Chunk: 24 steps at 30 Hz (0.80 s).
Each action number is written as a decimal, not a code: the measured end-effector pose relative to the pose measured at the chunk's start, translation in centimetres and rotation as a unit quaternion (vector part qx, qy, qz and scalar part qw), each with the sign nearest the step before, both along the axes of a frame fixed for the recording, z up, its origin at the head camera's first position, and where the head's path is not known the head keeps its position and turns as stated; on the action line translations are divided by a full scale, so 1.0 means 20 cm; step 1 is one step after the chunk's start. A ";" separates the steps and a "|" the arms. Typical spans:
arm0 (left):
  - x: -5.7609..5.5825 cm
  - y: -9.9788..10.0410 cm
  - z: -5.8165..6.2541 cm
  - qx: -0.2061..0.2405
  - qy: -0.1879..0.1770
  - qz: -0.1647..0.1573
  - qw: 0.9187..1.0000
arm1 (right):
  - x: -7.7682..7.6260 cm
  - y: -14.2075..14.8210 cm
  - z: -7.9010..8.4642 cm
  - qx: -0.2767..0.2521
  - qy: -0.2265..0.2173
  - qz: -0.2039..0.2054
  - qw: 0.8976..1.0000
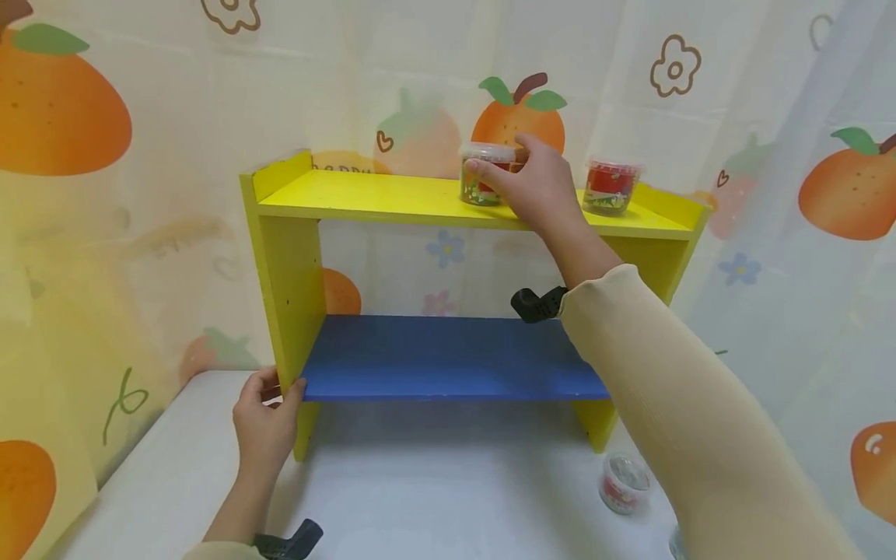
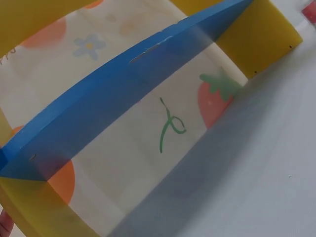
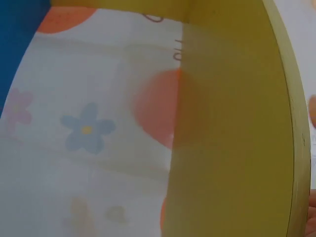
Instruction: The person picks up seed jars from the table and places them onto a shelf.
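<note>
On top of yellow shelf (image 1: 378, 189), R hand (image 1: 546, 187) pinches tub (image 1: 479, 192), prob. placing it; L hand (image 1: 264, 424) grips side panel (image 1: 288, 311); next needs gentle release, imo.

Right sleeve (image 1: 665, 389) partly hides the blue shelf (image 1: 448, 354) and a cropped clear item (image 1: 676, 543)

A pale curtain (image 1: 392, 47) hangs across the back of the head view, printed with a large orange (image 1: 63, 109) at 10 o'clock, brown flower outlines (image 1: 675, 69) near 11 and 2 o'clock, a blue flower (image 1: 740, 269) at 3 o'clock and, towards 8 o'clock, a thin green squiggle (image 1: 120, 406). At 6 o'clock a white tabletop (image 1: 434, 490) spreads out, softly shadowed.
</note>
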State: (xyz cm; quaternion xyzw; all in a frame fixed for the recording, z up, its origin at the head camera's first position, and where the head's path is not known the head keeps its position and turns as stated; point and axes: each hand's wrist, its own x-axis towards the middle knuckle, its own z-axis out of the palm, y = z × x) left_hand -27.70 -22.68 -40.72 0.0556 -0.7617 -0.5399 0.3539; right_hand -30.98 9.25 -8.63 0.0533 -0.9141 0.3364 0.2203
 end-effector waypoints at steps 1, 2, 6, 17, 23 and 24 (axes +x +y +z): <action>0.00 0.00 0.00 0.001 -0.002 0.001 1.000 | 0.01 0.01 -0.01 0.002 0.015 0.002 1.000; 0.00 0.01 0.00 0.001 -0.004 0.003 1.000 | 0.02 0.02 -0.02 0.002 0.038 0.009 0.999; 0.01 0.01 0.00 0.005 -0.013 0.000 1.000 | 0.10 0.09 -0.08 0.001 0.128 0.055 0.990; 0.00 0.00 0.01 0.017 -0.028 -0.012 0.999 | 0.47 0.52 -0.52 0.078 0.244 0.083 0.963; -0.01 0.00 0.01 0.019 -0.028 -0.015 0.999 | 0.65 0.80 -0.90 0.138 0.177 0.038 0.974; -0.01 0.00 0.01 0.020 -0.027 -0.014 0.999 | 0.68 0.85 -0.96 0.138 0.157 0.030 0.977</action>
